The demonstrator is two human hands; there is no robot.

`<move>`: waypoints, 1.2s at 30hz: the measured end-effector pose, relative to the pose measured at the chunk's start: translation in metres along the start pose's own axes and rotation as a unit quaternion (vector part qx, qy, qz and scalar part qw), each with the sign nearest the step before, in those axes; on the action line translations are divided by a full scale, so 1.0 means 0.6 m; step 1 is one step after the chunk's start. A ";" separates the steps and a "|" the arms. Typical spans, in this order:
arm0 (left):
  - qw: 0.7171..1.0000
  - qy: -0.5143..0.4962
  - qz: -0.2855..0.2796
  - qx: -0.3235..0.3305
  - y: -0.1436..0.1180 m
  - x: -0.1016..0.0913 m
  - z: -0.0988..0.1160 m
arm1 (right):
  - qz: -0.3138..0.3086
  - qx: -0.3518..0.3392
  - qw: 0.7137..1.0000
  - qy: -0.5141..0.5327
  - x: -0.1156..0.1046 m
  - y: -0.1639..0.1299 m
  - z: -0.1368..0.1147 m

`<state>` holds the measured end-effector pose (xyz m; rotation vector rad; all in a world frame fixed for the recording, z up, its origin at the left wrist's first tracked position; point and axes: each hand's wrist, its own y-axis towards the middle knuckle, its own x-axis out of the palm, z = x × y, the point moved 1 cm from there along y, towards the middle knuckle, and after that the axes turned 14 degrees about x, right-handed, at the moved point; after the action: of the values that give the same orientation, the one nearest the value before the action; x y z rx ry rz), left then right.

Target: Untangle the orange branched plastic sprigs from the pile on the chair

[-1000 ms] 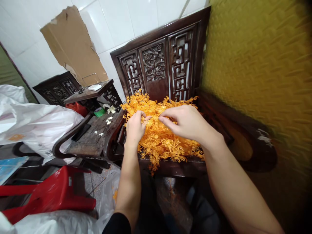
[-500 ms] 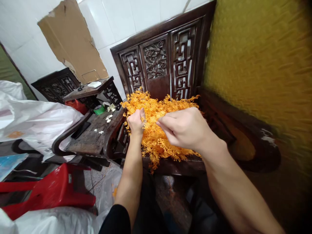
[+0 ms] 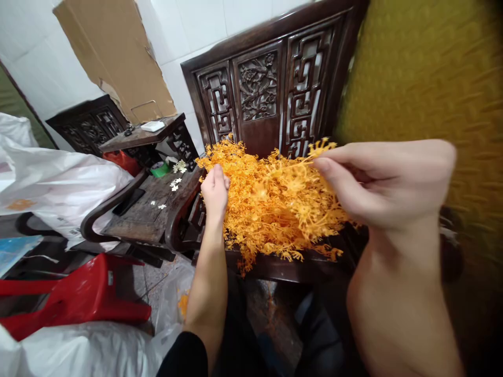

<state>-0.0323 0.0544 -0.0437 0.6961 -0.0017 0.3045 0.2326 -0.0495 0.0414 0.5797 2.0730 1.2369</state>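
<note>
A heap of branching orange plastic sprigs (image 3: 271,209) covers the seat of a dark carved wooden chair (image 3: 261,139). At the heap's right side, my right hand (image 3: 396,178) is closed in a pinch on the end of an orange sprig (image 3: 320,149), which stretches back leftward over the pile. My left hand (image 3: 215,192) is a closed fist at the heap's left edge, thumb uppermost. What sits inside that fist is hidden from view.
Left of the chair, a second wooden seat (image 3: 137,225) bears a green tape roll (image 3: 160,168), small white pieces (image 3: 175,184) and a dark phone-like slab (image 3: 129,201). A red plastic stool (image 3: 94,293) and white bags (image 3: 66,183) crowd the left. A yellow-green textured surface (image 3: 424,78) rises at right.
My right hand has moved right and nearer the camera, drawing the orange sprig away from the left hand. The left fist has shifted slightly left. The view has shifted a little.
</note>
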 end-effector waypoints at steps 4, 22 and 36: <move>0.977 -0.183 -0.090 -0.059 -0.028 0.030 0.078 | 0.002 0.009 0.997 0.070 0.032 -0.001 -0.004; 0.946 0.164 -0.279 -0.007 -0.064 0.018 0.190 | 0.044 0.028 0.996 0.067 0.059 -0.007 0.009; 0.959 0.114 -0.259 0.019 -0.054 0.003 0.194 | 0.060 0.079 0.995 -0.008 0.063 -0.011 0.019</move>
<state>-0.0100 -0.0423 0.0257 0.6713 0.4028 -0.1214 0.2143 -0.0209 0.0201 0.7932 2.1634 1.1355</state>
